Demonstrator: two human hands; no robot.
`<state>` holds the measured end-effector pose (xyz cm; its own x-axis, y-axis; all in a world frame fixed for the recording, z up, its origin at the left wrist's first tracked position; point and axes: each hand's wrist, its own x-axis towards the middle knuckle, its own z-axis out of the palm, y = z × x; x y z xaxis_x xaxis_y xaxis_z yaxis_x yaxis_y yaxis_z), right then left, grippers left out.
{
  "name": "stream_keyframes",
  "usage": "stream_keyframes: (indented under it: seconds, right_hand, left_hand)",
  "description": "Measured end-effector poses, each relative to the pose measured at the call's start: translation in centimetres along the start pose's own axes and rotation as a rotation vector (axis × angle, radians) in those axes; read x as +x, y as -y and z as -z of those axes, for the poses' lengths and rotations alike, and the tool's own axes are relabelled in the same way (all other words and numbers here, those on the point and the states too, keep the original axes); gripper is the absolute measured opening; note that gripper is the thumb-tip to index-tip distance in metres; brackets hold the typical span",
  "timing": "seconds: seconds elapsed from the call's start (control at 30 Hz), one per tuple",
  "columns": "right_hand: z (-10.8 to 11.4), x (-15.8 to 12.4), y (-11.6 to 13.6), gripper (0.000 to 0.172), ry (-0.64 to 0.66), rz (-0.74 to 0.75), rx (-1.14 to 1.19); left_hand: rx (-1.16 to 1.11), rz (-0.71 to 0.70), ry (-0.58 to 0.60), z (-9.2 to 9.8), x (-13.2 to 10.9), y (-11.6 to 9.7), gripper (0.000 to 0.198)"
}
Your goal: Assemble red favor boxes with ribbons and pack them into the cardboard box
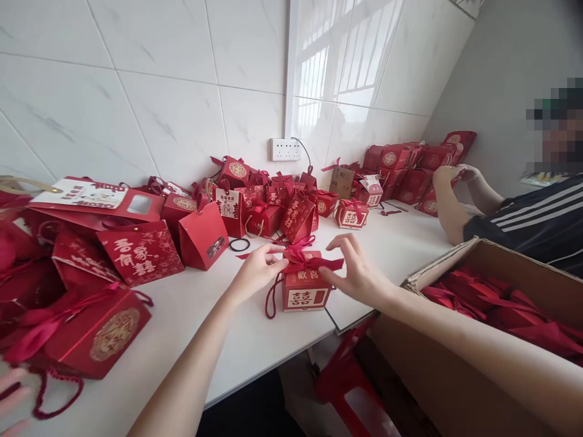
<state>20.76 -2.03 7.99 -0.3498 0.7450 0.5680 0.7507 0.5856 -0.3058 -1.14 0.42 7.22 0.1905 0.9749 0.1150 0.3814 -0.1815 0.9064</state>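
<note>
A small red gift box (306, 298) with white character panels stands upright on the white table, between my two hands. A red ribbon (310, 262) is tied in a bow across its top. My left hand (260, 268) is closed, pinching the ribbon at the left side of the bow. My right hand (357, 270) is at the right side, its thumb at the ribbon's tail and its curled fingers apart from the thumb. A dark red cord handle (269, 297) hangs down the box's left side.
Red gift boxes crowd the table's left side (146, 255) and back. A black ring (239, 244) lies behind my left hand. At right is a cardboard carton (483, 249) of red boxes; beyond it a co-worker's hands (460, 173). Another person's hand (13, 388) shows lower left. A red stool (350, 394) stands below.
</note>
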Motion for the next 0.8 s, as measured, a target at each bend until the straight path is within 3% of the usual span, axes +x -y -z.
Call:
stream_keyframes:
  seconds: [0.07,0.13,0.3,0.37,0.47,0.53,0.67,0.8]
  right_hand:
    - [-0.2,-0.4,1.1,0.038,0.019,0.252,-0.045]
    - [-0.6,-0.7,2.1,0.039,0.035,0.379,-0.084]
    - [-1.1,-0.9,2.6,0.006,0.02,0.355,-0.064]
    - [-1.0,-0.8,2.5,0.008,0.018,0.381,-0.071]
    - [-1.0,-0.7,2.4,0.015,0.001,0.451,-0.095]
    - [-1.2,-0.8,2.4,0.017,-0.016,0.511,-0.114]
    - [-1.9,-1.1,2.4,0.019,-0.052,0.597,-0.169]
    - [-1.6,-1.0,2.4,0.023,0.017,0.681,-0.173]
  left_hand:
    - [-0.068,-0.127,0.017,-0.4,-0.4,-0.7,0.029]
    - [-0.068,-0.261,0.042,-1.0,-0.9,-1.2,0.021]
    - [0.1,-0.422,0.104,-1.9,-2.0,-1.5,0.007]
    - [0.169,-0.539,0.017,-1.9,-2.0,-1.5,0.009]
    - [0.243,-0.667,-0.276,-2.2,-1.4,-1.4,0.016]
    - [0.292,-0.634,-0.346,-2.7,-0.7,-1.3,0.018]
    - [0.333,-0.446,-0.129,-3.7,0.5,-0.9,0.013]
    - [0.241,-0.352,-0.083,-3.7,0.6,-0.5,0.003]
